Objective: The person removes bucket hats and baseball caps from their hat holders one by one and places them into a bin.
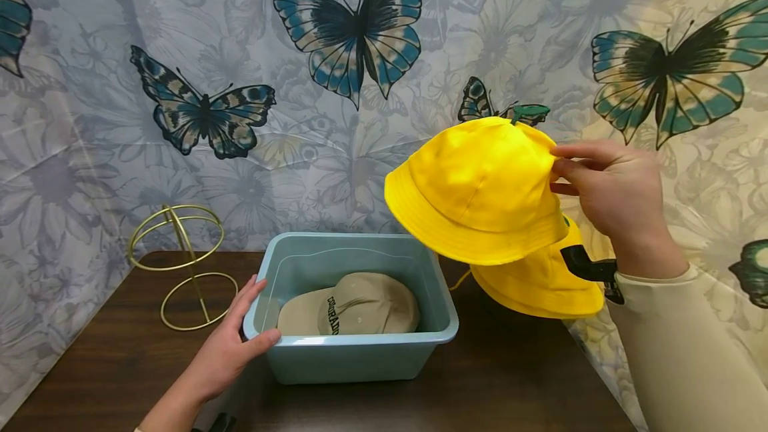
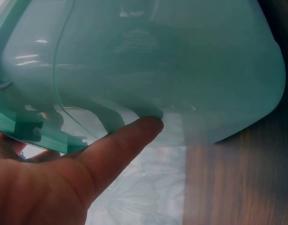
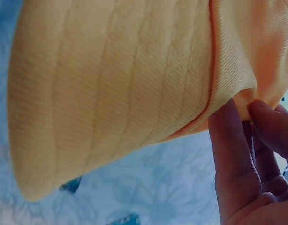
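Note:
My right hand (image 1: 621, 182) pinches the side of a yellow bucket hat (image 1: 474, 185) by its crown, and a small green piece (image 1: 531, 112) sticks up at the top. The hat is raised above the right end of a light blue plastic bin (image 1: 354, 359). In the right wrist view its stitched brim (image 3: 111, 79) fills much of the picture, with the fingers pinching the cloth beside it. My left hand (image 1: 225, 345) rests at the bin's near left corner, fingers along the left rim and thumb at the front rim. Inside the bin lies a beige baseball cap (image 1: 378, 305) with dark lettering.
A second yellow hat (image 1: 540, 282) is behind and below the raised one, partly hidden by it, at the table's right. A gold wire stand (image 1: 192, 272) stands left of the bin on the dark wooden table (image 1: 108, 345). Behind hangs a butterfly-print cloth (image 1: 336, 172).

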Demonstrator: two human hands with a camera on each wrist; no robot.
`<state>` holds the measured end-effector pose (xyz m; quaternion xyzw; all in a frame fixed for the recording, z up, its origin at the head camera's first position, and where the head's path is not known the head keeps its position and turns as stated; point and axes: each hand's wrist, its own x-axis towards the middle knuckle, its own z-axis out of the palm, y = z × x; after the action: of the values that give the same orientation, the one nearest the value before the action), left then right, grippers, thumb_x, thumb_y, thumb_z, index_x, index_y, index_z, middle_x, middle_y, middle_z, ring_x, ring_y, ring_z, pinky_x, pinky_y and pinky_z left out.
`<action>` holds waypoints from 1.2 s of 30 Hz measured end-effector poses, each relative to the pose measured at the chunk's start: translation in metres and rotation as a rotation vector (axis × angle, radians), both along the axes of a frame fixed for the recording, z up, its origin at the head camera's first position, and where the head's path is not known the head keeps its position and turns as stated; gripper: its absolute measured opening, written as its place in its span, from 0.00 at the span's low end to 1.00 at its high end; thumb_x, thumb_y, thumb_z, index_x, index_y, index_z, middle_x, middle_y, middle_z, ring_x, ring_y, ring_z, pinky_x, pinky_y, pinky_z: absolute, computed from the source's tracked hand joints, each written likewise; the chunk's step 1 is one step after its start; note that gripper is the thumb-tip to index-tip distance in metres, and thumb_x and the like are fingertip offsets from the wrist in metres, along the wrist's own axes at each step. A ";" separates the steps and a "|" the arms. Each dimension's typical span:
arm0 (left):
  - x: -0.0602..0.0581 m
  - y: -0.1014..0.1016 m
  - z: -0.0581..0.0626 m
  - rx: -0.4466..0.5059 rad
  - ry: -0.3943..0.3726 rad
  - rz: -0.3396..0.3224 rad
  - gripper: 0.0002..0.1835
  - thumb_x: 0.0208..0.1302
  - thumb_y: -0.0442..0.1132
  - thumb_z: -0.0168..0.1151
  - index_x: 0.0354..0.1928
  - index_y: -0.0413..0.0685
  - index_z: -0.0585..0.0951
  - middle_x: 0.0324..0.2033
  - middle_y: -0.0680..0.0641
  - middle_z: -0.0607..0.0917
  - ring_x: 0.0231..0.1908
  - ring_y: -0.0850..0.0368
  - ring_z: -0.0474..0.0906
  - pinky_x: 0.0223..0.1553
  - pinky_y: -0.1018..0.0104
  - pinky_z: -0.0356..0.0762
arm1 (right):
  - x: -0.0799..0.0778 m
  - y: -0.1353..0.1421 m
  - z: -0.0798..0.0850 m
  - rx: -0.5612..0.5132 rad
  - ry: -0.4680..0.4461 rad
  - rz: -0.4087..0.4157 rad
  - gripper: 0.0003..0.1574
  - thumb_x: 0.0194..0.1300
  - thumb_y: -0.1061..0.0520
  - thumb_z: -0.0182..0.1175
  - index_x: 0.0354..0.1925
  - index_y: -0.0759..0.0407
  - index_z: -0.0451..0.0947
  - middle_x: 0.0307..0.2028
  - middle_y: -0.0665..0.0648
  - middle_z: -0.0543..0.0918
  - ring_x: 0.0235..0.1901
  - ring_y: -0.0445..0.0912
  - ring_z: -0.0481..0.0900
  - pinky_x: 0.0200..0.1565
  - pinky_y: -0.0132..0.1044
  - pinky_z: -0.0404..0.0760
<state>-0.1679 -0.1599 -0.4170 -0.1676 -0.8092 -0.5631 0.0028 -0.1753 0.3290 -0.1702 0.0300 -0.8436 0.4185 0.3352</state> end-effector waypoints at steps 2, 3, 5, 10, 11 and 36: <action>-0.001 0.000 -0.001 0.006 0.000 -0.005 0.44 0.67 0.43 0.65 0.78 0.48 0.52 0.78 0.43 0.39 0.73 0.29 0.37 0.59 0.26 0.54 | 0.002 -0.007 0.002 0.007 -0.019 -0.004 0.19 0.68 0.59 0.64 0.56 0.61 0.83 0.41 0.48 0.85 0.36 0.36 0.84 0.33 0.28 0.81; -0.001 0.000 -0.001 0.008 0.000 -0.006 0.44 0.67 0.43 0.65 0.78 0.48 0.52 0.78 0.43 0.39 0.73 0.29 0.37 0.59 0.26 0.54 | 0.002 -0.010 0.004 0.004 -0.034 -0.002 0.20 0.68 0.57 0.64 0.57 0.60 0.83 0.42 0.49 0.85 0.37 0.36 0.84 0.34 0.28 0.81; -0.001 -0.001 -0.001 0.009 0.002 -0.007 0.44 0.67 0.43 0.65 0.78 0.48 0.52 0.78 0.43 0.39 0.73 0.29 0.37 0.59 0.26 0.54 | 0.003 -0.017 0.010 -0.013 -0.068 0.009 0.21 0.68 0.54 0.64 0.58 0.58 0.83 0.44 0.50 0.85 0.38 0.37 0.84 0.34 0.29 0.81; -0.001 -0.002 -0.001 -0.004 0.008 -0.002 0.44 0.67 0.43 0.65 0.79 0.48 0.51 0.78 0.43 0.39 0.73 0.29 0.37 0.59 0.25 0.54 | 0.005 -0.036 0.028 -0.107 -0.076 0.092 0.23 0.63 0.52 0.67 0.56 0.56 0.84 0.47 0.55 0.84 0.40 0.40 0.86 0.35 0.33 0.82; -0.001 -0.002 -0.001 -0.009 0.010 0.000 0.44 0.67 0.43 0.65 0.79 0.48 0.52 0.78 0.43 0.40 0.73 0.29 0.38 0.59 0.25 0.53 | 0.006 -0.040 0.031 -0.121 -0.066 0.112 0.23 0.62 0.53 0.68 0.55 0.56 0.85 0.47 0.56 0.83 0.40 0.41 0.86 0.35 0.34 0.82; -0.002 -0.002 -0.002 -0.009 -0.010 -0.010 0.43 0.69 0.43 0.63 0.79 0.50 0.51 0.78 0.41 0.39 0.72 0.28 0.40 0.59 0.25 0.54 | 0.003 -0.109 -0.027 -0.048 -0.253 0.428 0.14 0.67 0.64 0.63 0.50 0.65 0.84 0.48 0.61 0.81 0.43 0.52 0.86 0.38 0.42 0.84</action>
<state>-0.1697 -0.1616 -0.4188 -0.1688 -0.8110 -0.5601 -0.0048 -0.1726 0.2195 -0.1976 0.1474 -0.8431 0.5003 0.1310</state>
